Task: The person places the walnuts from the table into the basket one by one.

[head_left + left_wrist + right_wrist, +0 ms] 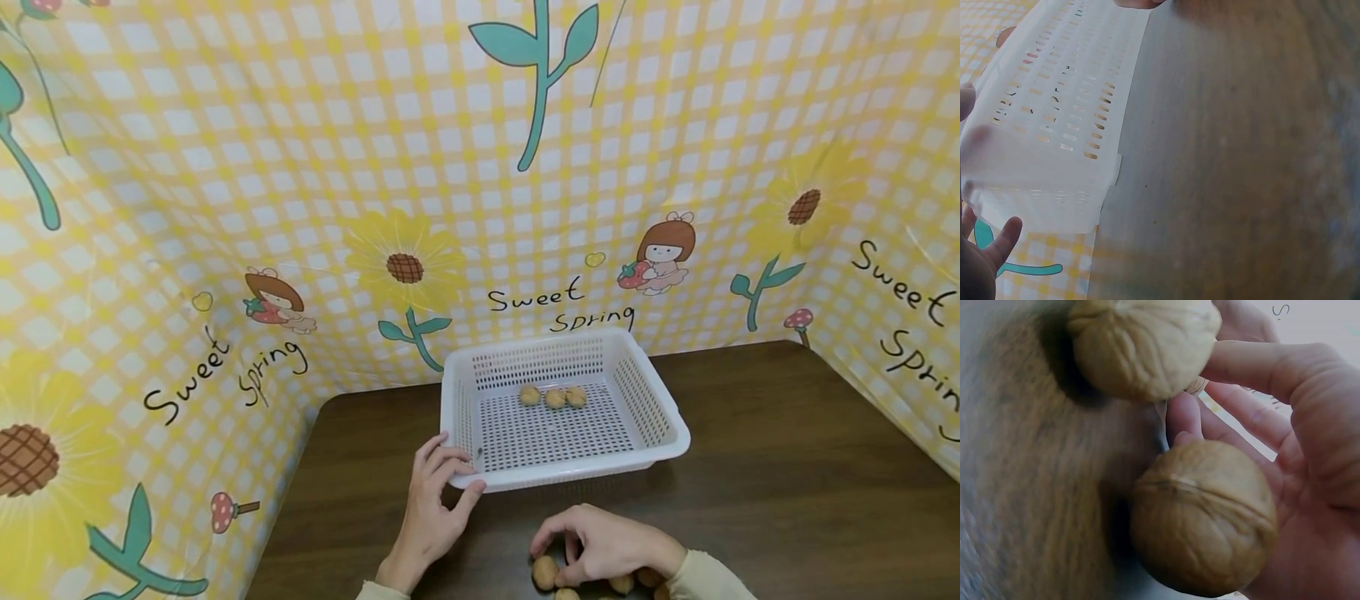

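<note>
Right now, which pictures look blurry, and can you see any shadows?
Head view: the basket and the walnuts in it look fairly clear; left wrist view: the table is blurry, with a pale sheen near the right edge; right wrist view: the table is smeary, with a dark shadow beside the lower walnut.

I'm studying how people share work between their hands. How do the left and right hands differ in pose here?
The left hand holds the near-left corner of the basket, while the right hand is at a walnut. The left hand's fingers are spread; the right hand's curl toward its thumb. Both hands are bare, with pale sleeves behind them.
</note>
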`<act>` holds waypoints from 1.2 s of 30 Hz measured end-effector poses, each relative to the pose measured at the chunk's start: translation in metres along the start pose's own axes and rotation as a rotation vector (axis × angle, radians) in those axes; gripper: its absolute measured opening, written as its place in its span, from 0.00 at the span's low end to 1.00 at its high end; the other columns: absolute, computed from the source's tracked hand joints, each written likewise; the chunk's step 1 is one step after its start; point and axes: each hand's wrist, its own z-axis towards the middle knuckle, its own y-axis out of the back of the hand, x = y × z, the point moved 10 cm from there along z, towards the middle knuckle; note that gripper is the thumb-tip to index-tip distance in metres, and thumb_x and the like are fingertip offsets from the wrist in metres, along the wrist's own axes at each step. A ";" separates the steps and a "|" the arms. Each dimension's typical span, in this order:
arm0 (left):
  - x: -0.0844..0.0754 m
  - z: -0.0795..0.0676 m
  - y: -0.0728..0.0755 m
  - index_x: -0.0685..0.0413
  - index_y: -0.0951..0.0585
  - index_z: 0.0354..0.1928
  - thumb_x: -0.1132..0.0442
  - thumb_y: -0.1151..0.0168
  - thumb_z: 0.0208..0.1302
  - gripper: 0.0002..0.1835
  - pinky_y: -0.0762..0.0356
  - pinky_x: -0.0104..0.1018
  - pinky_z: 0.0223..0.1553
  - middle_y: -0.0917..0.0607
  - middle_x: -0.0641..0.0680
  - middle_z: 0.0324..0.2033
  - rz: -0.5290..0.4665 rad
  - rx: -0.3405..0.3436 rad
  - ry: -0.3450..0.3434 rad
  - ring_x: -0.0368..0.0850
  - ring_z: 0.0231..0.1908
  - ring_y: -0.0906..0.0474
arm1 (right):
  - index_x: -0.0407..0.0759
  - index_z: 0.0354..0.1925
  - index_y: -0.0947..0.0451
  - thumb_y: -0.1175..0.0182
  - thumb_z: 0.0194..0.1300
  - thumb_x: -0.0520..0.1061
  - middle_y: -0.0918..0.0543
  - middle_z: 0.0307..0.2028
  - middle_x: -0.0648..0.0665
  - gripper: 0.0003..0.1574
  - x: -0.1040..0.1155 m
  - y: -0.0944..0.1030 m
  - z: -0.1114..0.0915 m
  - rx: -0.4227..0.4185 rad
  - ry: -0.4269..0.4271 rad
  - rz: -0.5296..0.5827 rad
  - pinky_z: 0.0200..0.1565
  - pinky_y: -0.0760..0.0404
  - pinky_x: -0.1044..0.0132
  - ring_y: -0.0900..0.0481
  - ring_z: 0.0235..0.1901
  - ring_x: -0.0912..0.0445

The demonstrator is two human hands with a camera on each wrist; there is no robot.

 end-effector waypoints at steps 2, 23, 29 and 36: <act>0.000 -0.001 0.000 0.38 0.16 0.35 0.56 0.24 0.64 0.07 0.39 0.54 0.75 0.12 0.54 0.49 0.000 0.000 0.003 0.57 0.73 0.33 | 0.47 0.55 0.14 0.28 0.66 0.40 0.16 0.28 0.58 0.19 0.001 -0.001 0.000 -0.004 0.002 -0.004 0.24 0.25 0.80 0.24 0.22 0.74; -0.007 0.004 0.006 0.40 0.17 0.35 0.58 0.24 0.63 0.08 0.37 0.59 0.74 0.13 0.53 0.48 0.002 -0.030 -0.061 0.60 0.72 0.32 | 0.54 0.55 0.13 0.25 0.65 0.49 0.20 0.25 0.58 0.20 0.114 0.083 0.006 -0.089 0.023 -0.203 0.24 0.26 0.75 0.25 0.23 0.68; -0.006 0.004 0.003 0.42 0.17 0.35 0.58 0.24 0.63 0.08 0.36 0.60 0.73 0.13 0.53 0.47 -0.006 -0.034 -0.072 0.61 0.71 0.32 | 0.49 0.59 0.14 0.26 0.66 0.46 0.15 0.32 0.52 0.24 0.166 0.132 0.022 -0.118 0.042 -0.222 0.27 0.23 0.71 0.22 0.26 0.61; -0.006 0.001 0.003 0.41 0.17 0.34 0.58 0.24 0.64 0.08 0.34 0.63 0.72 0.13 0.52 0.46 -0.007 -0.040 -0.073 0.61 0.71 0.31 | 0.41 0.65 0.17 0.29 0.69 0.42 0.09 0.47 0.47 0.27 0.168 0.179 0.059 -0.160 -0.008 -0.059 0.34 0.17 0.67 0.20 0.29 0.60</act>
